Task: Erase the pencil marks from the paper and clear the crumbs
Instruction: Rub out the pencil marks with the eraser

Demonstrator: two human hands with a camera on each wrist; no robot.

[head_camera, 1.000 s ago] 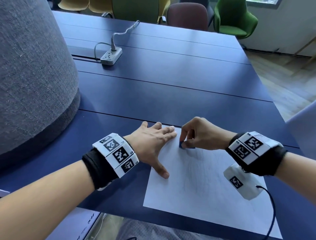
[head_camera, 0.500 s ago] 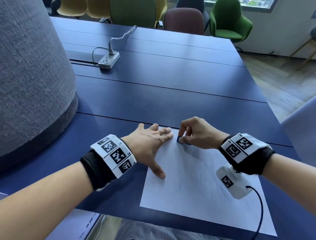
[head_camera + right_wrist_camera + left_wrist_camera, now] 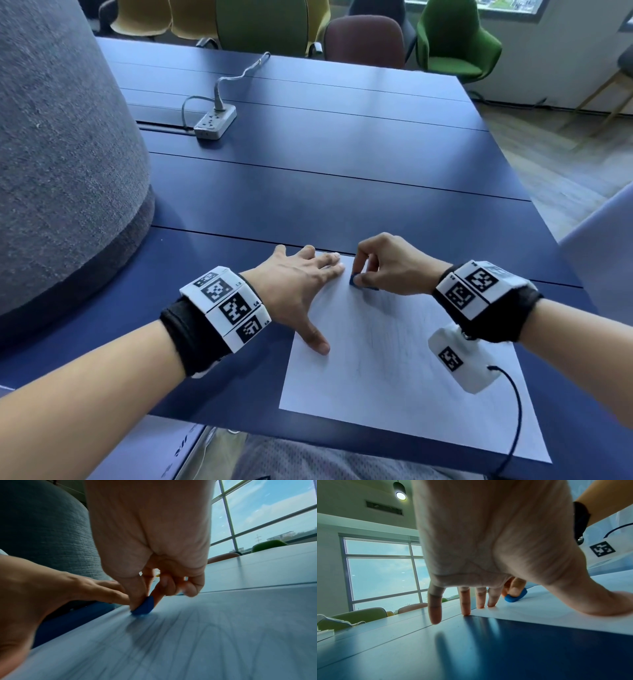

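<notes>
My right hand has carried the blue eraser from lower on the paper up toward its far left corner, closer to my left hand fingers.

Looks like an office meeting room: long navy table, power strip, upholstered chairs along frame top.

Bright daylight from the windows glares off the table (wrist views blurred, edge-warped).
</notes>
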